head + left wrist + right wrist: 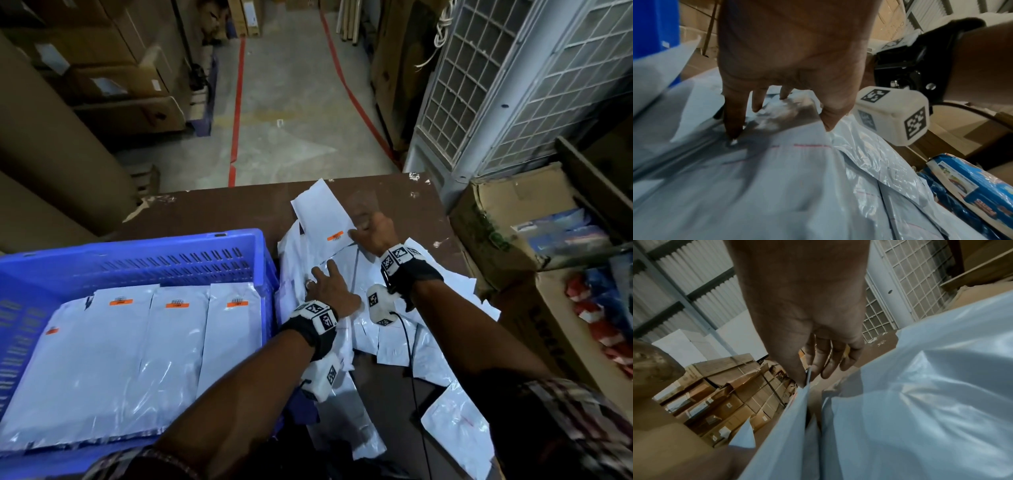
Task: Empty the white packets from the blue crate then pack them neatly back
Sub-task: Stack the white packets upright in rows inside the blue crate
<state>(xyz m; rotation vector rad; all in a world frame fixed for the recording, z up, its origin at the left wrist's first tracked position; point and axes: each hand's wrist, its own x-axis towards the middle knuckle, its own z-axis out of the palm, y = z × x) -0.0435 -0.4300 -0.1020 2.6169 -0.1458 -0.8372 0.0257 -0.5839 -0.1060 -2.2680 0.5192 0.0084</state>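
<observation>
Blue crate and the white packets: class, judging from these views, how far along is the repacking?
Done: four white packets lie side by side in the blue crate, orange labels up. In hand: the right hand pinches the edge of one labelled packet, while the left hand presses fingers on the loose pile on the brown table. Left: that whole heap beside the crate is not yet packed.

Blue crate (239, 246) with rows of dark slots, filled with shiny white packets (178, 339) wearing small orange labels (177, 304). More white packets (404, 342) heaped on a dark brown counter (222, 212) with chipped pale spots, one packet (323, 212) with an orange label too. Black wrist straps (416, 270) with white blocks (378, 303) printed in black-and-white squares, checked sleeves (582, 421), red lines (236, 113) on the grey floor (291, 102), brown boxes (113, 61).
</observation>
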